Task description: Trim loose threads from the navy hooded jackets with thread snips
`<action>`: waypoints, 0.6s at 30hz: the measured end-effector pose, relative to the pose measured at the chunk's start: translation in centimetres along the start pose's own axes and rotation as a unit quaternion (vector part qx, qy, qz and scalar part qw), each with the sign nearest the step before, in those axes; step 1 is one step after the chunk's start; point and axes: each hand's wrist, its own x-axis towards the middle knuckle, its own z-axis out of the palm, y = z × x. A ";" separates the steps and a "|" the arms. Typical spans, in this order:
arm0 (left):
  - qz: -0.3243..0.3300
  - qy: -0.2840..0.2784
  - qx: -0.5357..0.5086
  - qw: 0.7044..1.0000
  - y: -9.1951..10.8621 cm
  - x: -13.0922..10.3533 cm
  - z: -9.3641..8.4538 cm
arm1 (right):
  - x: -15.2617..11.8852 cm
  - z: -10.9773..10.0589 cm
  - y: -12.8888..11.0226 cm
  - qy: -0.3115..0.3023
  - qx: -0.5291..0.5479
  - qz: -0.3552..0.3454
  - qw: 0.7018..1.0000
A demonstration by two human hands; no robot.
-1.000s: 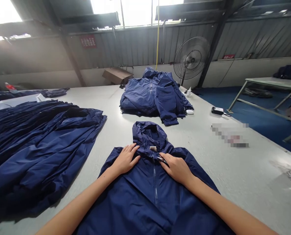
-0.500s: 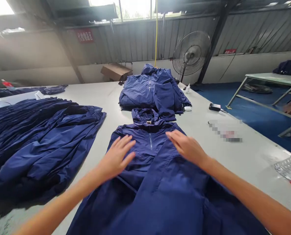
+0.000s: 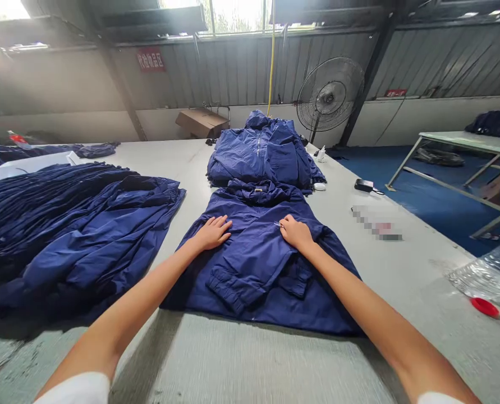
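A navy blue hooded jacket (image 3: 258, 258) is spread on the table in front of me, its hood at the far end. Its sleeves are folded across the front, with the gathered cuffs near the hem. My left hand (image 3: 215, 232) rests open on the left part of the jacket, palm down. On the right part, my right hand (image 3: 297, 232) presses down with its fingers curled closed. A small pale tip shows at those fingers; what it belongs to is hidden.
Folded navy jackets (image 3: 253, 157) are stacked just beyond. More navy garments (image 3: 85, 241) lie in a heap at left. Along the right side are a small black object (image 3: 364, 185), a blurred-out item (image 3: 378, 224) and a clear plastic bottle (image 3: 485, 275) with a red cap.
Both hands have come down onto the jacket. The jacket's lower part and sleeve now lie flat, and the bare table shows in front of the hem.
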 end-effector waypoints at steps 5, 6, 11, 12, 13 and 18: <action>0.062 -0.029 -0.040 0.997 5.3 -8.7 -0.4 | -10.0 -1.4 -2.2 0.011 0.049 -0.042 0.998; 0.081 -0.050 -0.055 0.994 6.4 -10.7 -0.2 | -12.9 -1.3 -3.2 0.010 0.083 -0.101 0.991; -0.025 -0.053 -0.064 0.996 10.9 -15.0 1.7 | -22.5 1.2 -8.5 0.012 0.098 -0.282 0.954; -0.042 -0.050 -0.066 0.996 11.5 -14.9 2.0 | -23.2 1.9 -9.2 0.028 0.090 -0.289 0.953; -0.052 -0.045 -0.073 0.995 12.1 -14.8 2.3 | -23.5 2.6 -9.7 0.045 0.087 -0.290 0.952; -0.060 -0.030 -0.135 0.989 13.1 -14.5 1.7 | -23.2 4.2 -9.6 0.122 0.139 -0.270 0.945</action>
